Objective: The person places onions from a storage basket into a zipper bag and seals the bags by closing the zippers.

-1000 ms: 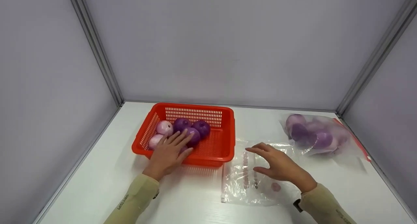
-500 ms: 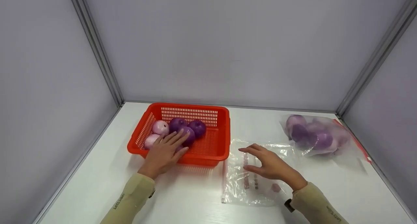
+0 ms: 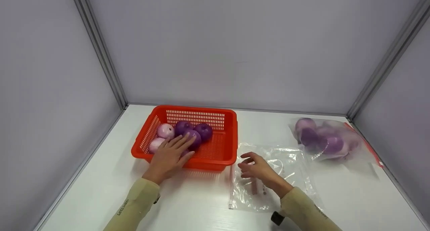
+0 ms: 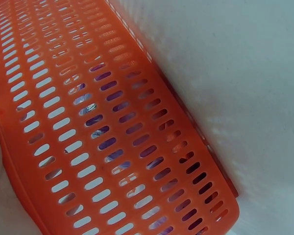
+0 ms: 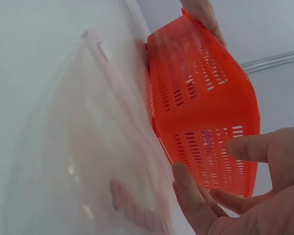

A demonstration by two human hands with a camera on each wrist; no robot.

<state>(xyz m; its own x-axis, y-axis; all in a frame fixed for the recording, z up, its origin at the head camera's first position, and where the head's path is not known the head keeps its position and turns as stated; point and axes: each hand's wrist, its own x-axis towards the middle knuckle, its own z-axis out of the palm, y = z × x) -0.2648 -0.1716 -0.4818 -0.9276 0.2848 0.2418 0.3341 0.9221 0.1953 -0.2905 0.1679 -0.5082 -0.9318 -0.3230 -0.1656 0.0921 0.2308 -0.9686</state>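
My left hand [image 3: 165,161] reaches over the front rim of a red plastic basket [image 3: 220,147], fingers spread across several round purple and pale pink onions, one a purple onion [image 3: 193,137]. Its fingers lie fairly straight. My right hand [image 3: 258,170] hovers over a clear zip bag [image 3: 278,194] lying flat right of the basket. Nothing is in that hand; its fingers are loosely bent. In the right wrist view the thumb and fingers stand apart near the basket's slotted side. The left wrist view shows the basket's slotted wall [image 4: 103,132], with purple showing through.
A filled bag [image 3: 322,140] with several purple onions and a red zip edge lies at the back right. White table surface [image 3: 198,200] stretches in front of the basket. Grey panels [image 3: 215,56] wall in the back and sides.
The basket shifted slightly left along with my left hand, then stayed put. My right hand moved left across the clear bag toward the basket, its fingers bending a little more.
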